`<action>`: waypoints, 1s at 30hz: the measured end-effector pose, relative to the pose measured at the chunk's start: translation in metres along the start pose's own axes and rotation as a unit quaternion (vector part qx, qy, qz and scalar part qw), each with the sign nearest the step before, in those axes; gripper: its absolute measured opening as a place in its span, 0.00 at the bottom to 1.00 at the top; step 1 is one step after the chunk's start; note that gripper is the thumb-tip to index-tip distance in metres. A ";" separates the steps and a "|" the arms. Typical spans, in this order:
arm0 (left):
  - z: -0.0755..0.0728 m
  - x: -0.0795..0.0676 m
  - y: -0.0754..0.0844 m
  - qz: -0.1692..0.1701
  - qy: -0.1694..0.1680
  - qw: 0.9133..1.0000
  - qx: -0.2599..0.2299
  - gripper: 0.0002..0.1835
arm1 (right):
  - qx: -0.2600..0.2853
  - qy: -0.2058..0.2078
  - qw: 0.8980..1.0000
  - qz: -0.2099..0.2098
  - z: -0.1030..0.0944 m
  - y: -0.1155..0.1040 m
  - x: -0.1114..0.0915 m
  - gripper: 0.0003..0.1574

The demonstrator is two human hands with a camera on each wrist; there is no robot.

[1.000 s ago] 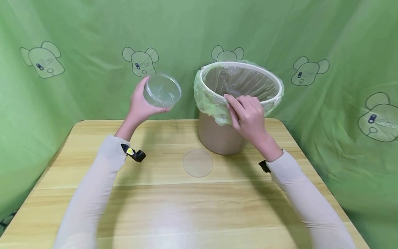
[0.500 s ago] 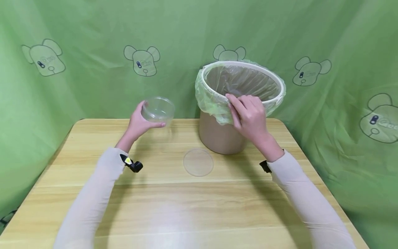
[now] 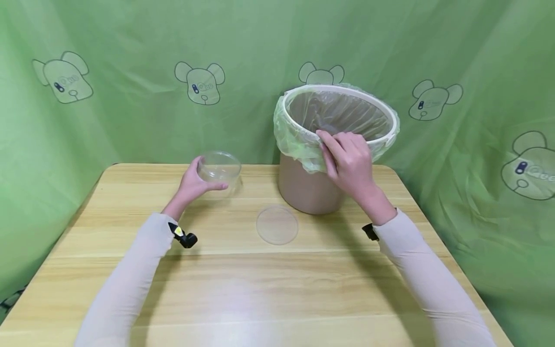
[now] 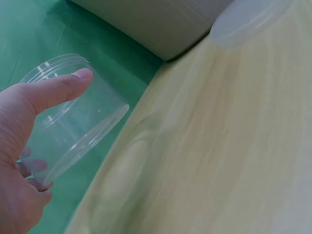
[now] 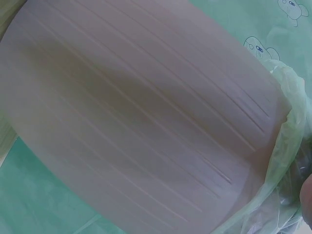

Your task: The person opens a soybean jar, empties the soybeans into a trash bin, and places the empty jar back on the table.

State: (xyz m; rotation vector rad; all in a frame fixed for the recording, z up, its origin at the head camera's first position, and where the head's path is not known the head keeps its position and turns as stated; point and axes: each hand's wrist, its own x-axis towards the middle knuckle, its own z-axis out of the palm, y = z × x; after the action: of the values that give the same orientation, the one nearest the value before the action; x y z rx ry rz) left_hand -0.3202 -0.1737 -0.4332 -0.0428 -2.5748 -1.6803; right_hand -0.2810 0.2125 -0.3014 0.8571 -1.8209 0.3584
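My left hand grips a clear round plastic tub near the table's back left edge. The thumb lies along its near side, and the other fingers reach behind it. In the left wrist view, the tub looks see-through, with nothing visible inside, and is close over the wood. My right hand holds the near rim of a beige trash can, fingers over the edge and thumb outside on the pale green bag that lines it. The right wrist view mostly shows the ribbed can wall.
A clear round lid lies flat on the wooden table, in front of the trash can and between my arms. Green cloth printed with bear heads hangs behind and along both sides.
My left hand has come down toward the tabletop with the tub, slightly leftward, and the tub's tilt has lessened. My right hand keeps its hold on the can's rim.
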 end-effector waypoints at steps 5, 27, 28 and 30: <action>0.003 -0.002 -0.009 0.000 -0.004 1.000 -0.003 0.70 | -0.001 0.001 1.000 0.001 0.000 0.000 -0.001 0.16; 0.010 0.000 -0.033 -0.012 -0.010 0.999 -0.044 0.70 | 0.001 0.000 1.000 0.000 0.000 -0.001 0.001 0.16; 0.011 -0.001 -0.033 -0.013 -0.010 0.999 -0.044 0.71 | 0.001 0.001 1.000 0.000 0.000 -0.001 0.001 0.16; 0.011 -0.001 -0.033 -0.014 -0.013 0.999 -0.045 0.71 | 0.000 0.002 1.000 -0.001 0.000 -0.001 0.001 0.16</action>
State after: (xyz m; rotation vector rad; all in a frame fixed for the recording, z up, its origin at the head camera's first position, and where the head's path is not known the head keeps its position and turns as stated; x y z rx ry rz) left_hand -0.3215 -0.1765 -0.4680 -0.0331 -2.5269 -1.8171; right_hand -0.2806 0.2120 -0.3008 0.8573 -1.8156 0.3599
